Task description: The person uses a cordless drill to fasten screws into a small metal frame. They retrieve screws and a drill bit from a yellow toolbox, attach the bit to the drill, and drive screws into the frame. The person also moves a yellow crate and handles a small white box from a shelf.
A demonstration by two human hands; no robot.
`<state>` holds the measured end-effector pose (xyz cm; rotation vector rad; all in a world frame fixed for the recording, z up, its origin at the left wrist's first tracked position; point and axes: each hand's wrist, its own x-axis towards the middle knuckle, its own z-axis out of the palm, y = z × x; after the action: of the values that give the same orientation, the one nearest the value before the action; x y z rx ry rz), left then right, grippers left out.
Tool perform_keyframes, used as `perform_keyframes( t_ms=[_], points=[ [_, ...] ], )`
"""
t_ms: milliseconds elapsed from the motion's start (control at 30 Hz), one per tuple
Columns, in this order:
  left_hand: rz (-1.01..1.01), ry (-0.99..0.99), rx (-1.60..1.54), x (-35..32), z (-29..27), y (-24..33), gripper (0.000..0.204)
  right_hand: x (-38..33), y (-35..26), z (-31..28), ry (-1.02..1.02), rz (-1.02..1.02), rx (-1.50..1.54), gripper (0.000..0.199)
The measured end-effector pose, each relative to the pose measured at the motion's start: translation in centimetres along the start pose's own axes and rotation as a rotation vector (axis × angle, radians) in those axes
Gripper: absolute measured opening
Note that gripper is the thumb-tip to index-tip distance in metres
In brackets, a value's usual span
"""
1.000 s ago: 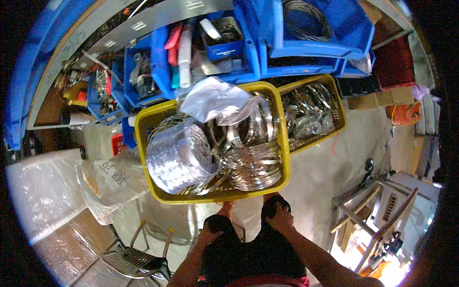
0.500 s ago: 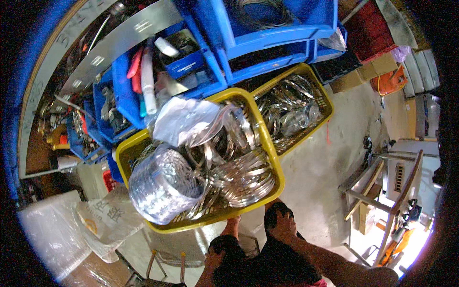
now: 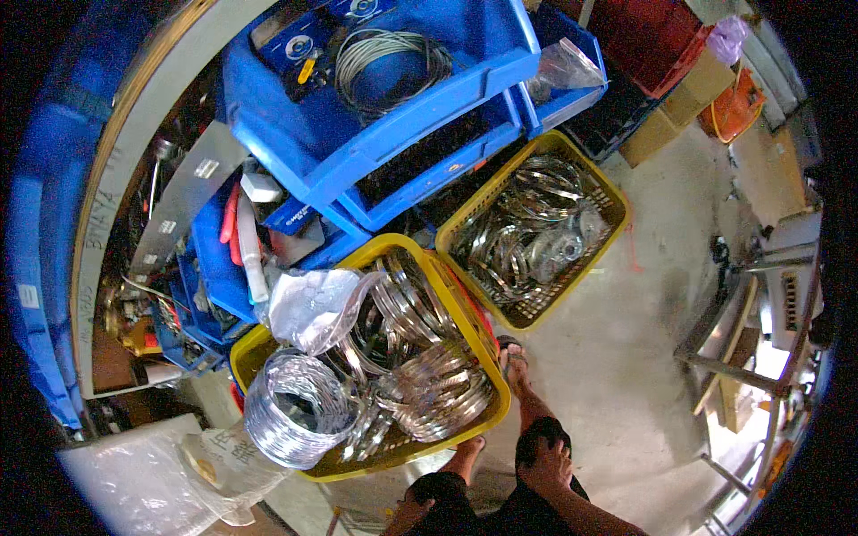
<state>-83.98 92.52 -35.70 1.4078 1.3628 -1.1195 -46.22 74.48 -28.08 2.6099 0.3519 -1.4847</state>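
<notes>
My right hand (image 3: 547, 464) lies on my right knee with its fingers spread over the dark cloth, holding nothing. Against my left knee rests my left hand (image 3: 409, 513), low in the picture; it appears loosely open, part of it cut by the lower edge. Just beyond my knees is a yellow plastic basket (image 3: 505, 404). Inside sit a thick coil of silvery wire (image 3: 299, 409), bundles of shiny metal bands (image 3: 438, 389) and a crumpled clear plastic bag (image 3: 313, 308). Neither hand touches these.
A second yellow basket (image 3: 617, 239) with metal loops stands farther right. Large blue bins (image 3: 402, 147) rise behind, one holding a wire coil (image 3: 384, 67). Plastic sheeting (image 3: 125, 469) lies left. A metal-framed stand (image 3: 742, 357), cardboard box (image 3: 657, 138) and orange bag (image 3: 731, 107) are right.
My view has shifted, so the near basket appears lower and more of the upper blue bin shows. Both hands stay on my knees, and the baskets' contents look unchanged.
</notes>
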Motion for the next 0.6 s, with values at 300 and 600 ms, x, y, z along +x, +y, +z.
perform_keyframes(
  t_ms=[300, 600],
  points=[
    [-0.024, -0.101, 0.12, 0.7, -3.2, 1.5, 0.116, -0.3, -0.6, -2.5, -0.011, 0.036, 0.144, 0.078],
    [0.955, 0.332, 0.467, -9.3, -5.1, 21.3, 0.066, 1.4, 1.6, -0.8, -0.018, 0.04, 0.298, 0.073]
  ],
)
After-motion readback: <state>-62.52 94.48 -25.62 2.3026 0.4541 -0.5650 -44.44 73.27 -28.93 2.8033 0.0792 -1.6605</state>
